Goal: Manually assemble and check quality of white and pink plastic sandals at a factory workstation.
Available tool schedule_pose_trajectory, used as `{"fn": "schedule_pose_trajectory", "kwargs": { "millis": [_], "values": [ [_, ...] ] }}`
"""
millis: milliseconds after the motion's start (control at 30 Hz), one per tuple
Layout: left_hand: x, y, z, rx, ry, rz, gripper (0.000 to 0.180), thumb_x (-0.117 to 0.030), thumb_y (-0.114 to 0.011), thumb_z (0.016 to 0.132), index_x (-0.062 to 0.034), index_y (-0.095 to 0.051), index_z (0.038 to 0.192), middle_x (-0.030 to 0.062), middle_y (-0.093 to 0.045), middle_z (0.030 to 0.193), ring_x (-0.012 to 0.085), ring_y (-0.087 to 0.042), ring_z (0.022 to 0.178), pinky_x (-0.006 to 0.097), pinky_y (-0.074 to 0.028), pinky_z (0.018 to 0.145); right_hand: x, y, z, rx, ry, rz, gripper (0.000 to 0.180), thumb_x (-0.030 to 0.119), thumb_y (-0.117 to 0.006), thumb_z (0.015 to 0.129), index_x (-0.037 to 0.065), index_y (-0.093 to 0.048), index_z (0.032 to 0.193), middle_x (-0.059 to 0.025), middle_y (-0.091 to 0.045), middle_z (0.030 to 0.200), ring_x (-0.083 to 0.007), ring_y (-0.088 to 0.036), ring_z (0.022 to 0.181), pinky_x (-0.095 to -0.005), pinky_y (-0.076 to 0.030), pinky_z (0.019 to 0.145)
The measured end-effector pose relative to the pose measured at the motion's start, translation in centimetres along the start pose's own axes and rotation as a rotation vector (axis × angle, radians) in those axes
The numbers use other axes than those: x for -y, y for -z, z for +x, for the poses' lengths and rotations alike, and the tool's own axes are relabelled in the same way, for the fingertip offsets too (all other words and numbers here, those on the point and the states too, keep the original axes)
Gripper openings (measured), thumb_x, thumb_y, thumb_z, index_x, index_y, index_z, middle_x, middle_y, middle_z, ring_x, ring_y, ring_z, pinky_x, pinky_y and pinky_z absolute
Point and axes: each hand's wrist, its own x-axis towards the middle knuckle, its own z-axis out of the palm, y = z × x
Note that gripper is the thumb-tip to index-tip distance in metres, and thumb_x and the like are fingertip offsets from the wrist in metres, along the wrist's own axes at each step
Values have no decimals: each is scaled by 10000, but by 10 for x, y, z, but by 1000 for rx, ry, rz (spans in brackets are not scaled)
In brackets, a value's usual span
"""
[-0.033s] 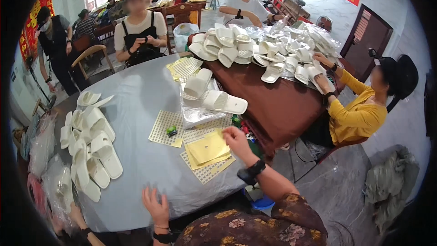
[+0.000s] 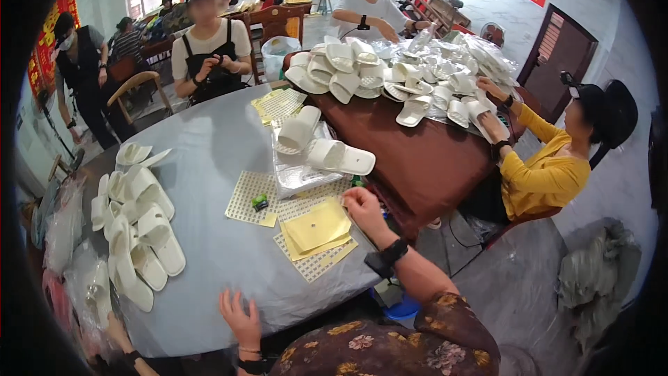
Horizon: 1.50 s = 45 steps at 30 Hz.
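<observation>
My left hand [image 2: 240,319] rests over the near edge of the grey-covered table, fingers spread, holding nothing. My right hand [image 2: 367,210] is beside the right edge of a small stack of yellow sheets [image 2: 316,228]. Its fingers are curled with thumb and fingertips close together; whatever may be between them is too small to make out. Under the yellow sheets lie sticker sheets [image 2: 248,198] with rows of small dark marks. A small green object [image 2: 259,202] sits on one. Behind them, white slippers [image 2: 341,157] lie on a silvery plastic package [image 2: 306,179].
More white slippers [image 2: 161,240] lie at the table's left. A person's hand [image 2: 117,333] touches a bagged slipper [image 2: 99,289] at lower left. A brown table [image 2: 424,174] bears a large slipper pile [image 2: 344,63]; a person in yellow [image 2: 546,160] handles slippers there. Others stand or sit behind.
The whole view has shifted very slightly. My right hand's fingers look a little more curled; my left hand stays at the table edge.
</observation>
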Motion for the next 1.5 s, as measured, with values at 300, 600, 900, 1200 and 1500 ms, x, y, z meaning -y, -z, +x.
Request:
{"fn": "schedule_pose_trajectory", "kwargs": {
  "millis": [300,600,900,1200,1500],
  "values": [
    [-12,-7,-12,-34,12,47,457,-208,-641,863,9,-563,1257,216,-472,1388,428,-370,1330,528,-292,1104,65,172,131,-61,17,1410,718,589,-503,923,-17,-484,1307,-177,-565,1276,-225,-637,917,-294,-573,694],
    [-9,-9,-16,-8,-25,93,481,-235,-637,870,-6,-544,1283,195,-491,1374,403,-394,1319,530,-295,1099,170,231,181,144,356,923,744,562,-505,958,3,-368,1429,-233,-371,1499,-237,-624,1067,-279,-526,714],
    [-22,-15,-7,30,-14,145,465,-218,-619,882,16,-539,1275,193,-487,1364,401,-393,1314,533,-284,1101,-49,242,254,-614,-443,207,208,96,-648,873,-32,-567,1014,-55,-468,734,-167,-442,477,-337,-416,410],
    [-28,-6,-7,28,32,180,471,-240,-625,867,17,-540,1253,200,-472,1366,410,-378,1317,550,-272,1100,-76,188,283,-769,-491,-110,258,159,-741,800,-67,-662,897,-126,-641,776,-205,-600,559,-335,-465,437],
    [-19,-10,-11,14,2,196,465,-254,-624,870,6,-544,1247,195,-471,1365,403,-382,1312,548,-266,1104,-75,224,274,-781,-406,454,178,173,-589,790,35,-612,899,-77,-599,743,-217,-562,542,-363,-485,475]
  ]
}}
